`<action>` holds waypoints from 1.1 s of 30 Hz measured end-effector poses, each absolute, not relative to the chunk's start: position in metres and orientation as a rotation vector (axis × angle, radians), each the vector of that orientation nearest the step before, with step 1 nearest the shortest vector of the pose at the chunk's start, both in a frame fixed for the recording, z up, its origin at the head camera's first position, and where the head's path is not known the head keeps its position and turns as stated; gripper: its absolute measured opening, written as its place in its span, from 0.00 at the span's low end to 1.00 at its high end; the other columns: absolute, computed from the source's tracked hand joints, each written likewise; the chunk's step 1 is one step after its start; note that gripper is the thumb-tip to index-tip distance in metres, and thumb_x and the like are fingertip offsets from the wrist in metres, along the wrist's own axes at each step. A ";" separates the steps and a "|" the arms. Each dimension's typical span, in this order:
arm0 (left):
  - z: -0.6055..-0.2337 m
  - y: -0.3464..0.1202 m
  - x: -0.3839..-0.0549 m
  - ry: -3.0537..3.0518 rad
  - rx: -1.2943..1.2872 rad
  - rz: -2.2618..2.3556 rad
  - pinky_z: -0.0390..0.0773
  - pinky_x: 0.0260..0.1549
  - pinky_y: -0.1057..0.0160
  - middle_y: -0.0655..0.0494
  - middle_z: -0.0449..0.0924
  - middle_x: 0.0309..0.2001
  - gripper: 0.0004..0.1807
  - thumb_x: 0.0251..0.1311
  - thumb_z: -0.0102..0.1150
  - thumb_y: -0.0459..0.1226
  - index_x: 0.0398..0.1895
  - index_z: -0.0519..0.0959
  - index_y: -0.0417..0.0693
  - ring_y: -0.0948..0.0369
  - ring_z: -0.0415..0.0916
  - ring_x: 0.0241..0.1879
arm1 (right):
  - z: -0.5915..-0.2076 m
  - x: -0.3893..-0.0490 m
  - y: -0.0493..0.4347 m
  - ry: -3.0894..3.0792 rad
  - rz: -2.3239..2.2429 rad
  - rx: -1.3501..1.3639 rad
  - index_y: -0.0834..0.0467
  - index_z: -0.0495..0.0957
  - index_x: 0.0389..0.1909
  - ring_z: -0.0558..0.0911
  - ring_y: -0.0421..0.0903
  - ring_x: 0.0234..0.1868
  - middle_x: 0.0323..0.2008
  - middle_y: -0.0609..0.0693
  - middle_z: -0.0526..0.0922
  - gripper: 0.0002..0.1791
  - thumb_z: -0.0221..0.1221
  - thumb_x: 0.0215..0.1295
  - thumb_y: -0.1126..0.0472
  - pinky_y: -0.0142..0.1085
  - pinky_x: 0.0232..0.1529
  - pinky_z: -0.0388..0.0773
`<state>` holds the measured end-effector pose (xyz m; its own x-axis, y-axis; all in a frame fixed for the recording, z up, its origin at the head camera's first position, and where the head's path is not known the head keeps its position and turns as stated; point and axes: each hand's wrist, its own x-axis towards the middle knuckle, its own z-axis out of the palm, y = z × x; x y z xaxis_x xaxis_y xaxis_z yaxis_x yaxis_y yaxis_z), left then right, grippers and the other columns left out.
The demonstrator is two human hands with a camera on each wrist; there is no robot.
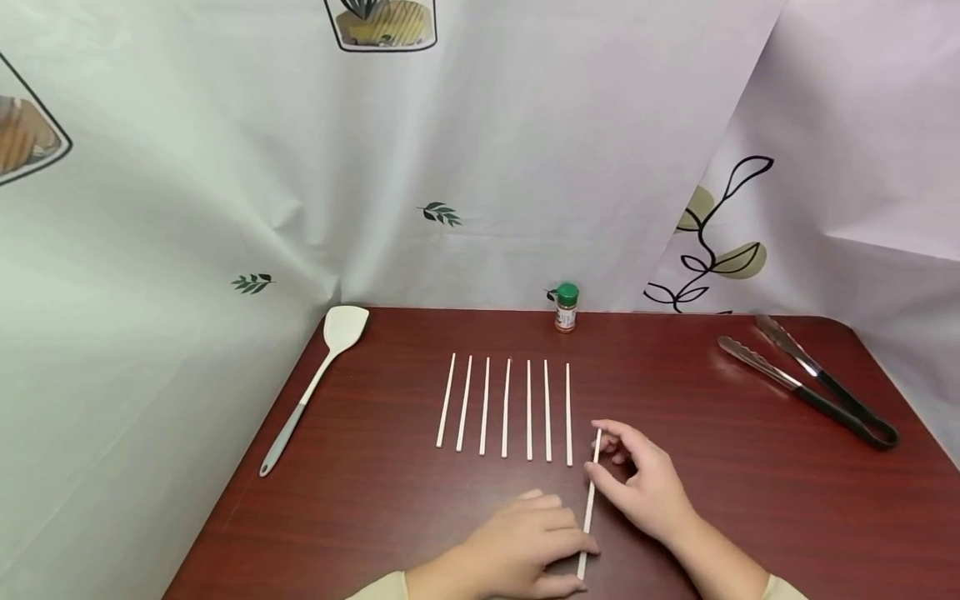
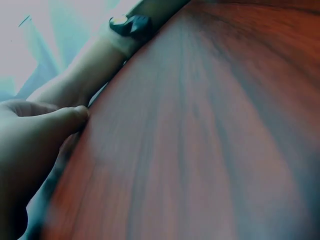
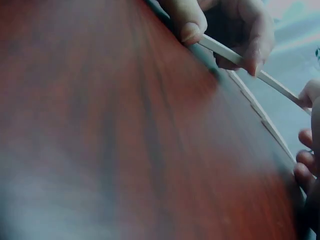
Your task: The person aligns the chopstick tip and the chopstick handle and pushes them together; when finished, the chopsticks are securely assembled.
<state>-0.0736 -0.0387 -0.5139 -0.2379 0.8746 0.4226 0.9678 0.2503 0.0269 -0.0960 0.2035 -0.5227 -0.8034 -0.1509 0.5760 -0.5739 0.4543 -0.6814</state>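
Observation:
My left hand (image 1: 528, 542) pinches the near end of a pale, thin chopstick (image 1: 588, 507) between thumb and fingers. At its far end, my right hand (image 1: 648, 483) holds the same chopstick with thumb and index finger. To the left and farther back, several like chopsticks (image 1: 528, 410) lie side by side in a row on the table. In the right wrist view the left hand's thumb (image 3: 191, 32) and a finger grip the chopstick (image 3: 225, 52), while right-hand fingers (image 3: 305, 160) show at the right edge. The left wrist view shows a thumb (image 2: 70, 120); the chopstick is hidden there.
A white spatula (image 1: 345, 327) with a grey handle lies along the left edge of the dark red table (image 1: 360, 508). A green-capped spice jar (image 1: 566, 310) stands at the back edge. Metal tongs (image 1: 813, 379) with black handles lie spread at the right. Printed cloth hangs behind.

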 end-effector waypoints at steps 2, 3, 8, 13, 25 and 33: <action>-0.513 -0.029 -0.074 -2.215 -1.677 -0.385 0.69 0.44 0.71 0.74 0.79 0.43 0.19 0.64 0.69 0.60 0.52 0.87 0.66 0.70 0.70 0.41 | -0.522 -0.103 0.210 -2.297 1.186 0.619 0.59 0.84 0.56 0.82 0.45 0.46 0.44 0.44 0.86 0.28 0.77 0.52 0.67 0.29 0.52 0.73; -0.513 -0.025 -0.074 -2.219 -1.667 -0.378 0.69 0.44 0.71 0.73 0.78 0.44 0.19 0.63 0.69 0.61 0.51 0.88 0.66 0.70 0.70 0.42 | -0.522 -0.107 0.214 -2.306 1.138 0.626 0.59 0.85 0.54 0.80 0.46 0.49 0.46 0.44 0.86 0.26 0.77 0.52 0.66 0.31 0.54 0.71; -0.518 -0.009 -0.082 -2.232 -1.548 -0.341 0.69 0.53 0.65 0.62 0.76 0.60 0.20 0.61 0.68 0.63 0.50 0.88 0.69 0.64 0.71 0.55 | -0.521 -0.130 0.227 -2.356 1.008 0.603 0.57 0.88 0.45 0.77 0.52 0.53 0.46 0.48 0.86 0.17 0.72 0.51 0.66 0.42 0.56 0.68; -0.522 0.002 -0.093 -2.337 -1.424 -0.278 0.68 0.60 0.58 0.63 0.76 0.67 0.21 0.61 0.66 0.67 0.52 0.88 0.74 0.61 0.69 0.64 | -0.521 -0.151 0.234 -2.460 0.952 0.522 0.56 0.90 0.39 0.76 0.57 0.54 0.45 0.50 0.86 0.13 0.69 0.50 0.67 0.55 0.54 0.66; -0.518 0.018 -0.113 -2.391 -1.336 -0.196 0.68 0.61 0.55 0.67 0.80 0.64 0.26 0.60 0.65 0.69 0.54 0.87 0.71 0.60 0.70 0.67 | -0.521 -0.163 0.234 -2.648 0.891 0.400 0.60 0.89 0.54 0.72 0.65 0.60 0.52 0.56 0.82 0.19 0.71 0.61 0.62 0.66 0.56 0.64; -0.518 0.013 -0.116 -2.408 -1.286 -0.190 0.69 0.61 0.53 0.66 0.81 0.66 0.23 0.63 0.64 0.60 0.57 0.87 0.68 0.59 0.72 0.68 | -0.523 -0.161 0.231 -2.646 0.895 0.398 0.59 0.88 0.58 0.72 0.65 0.61 0.55 0.58 0.82 0.22 0.73 0.65 0.58 0.66 0.60 0.64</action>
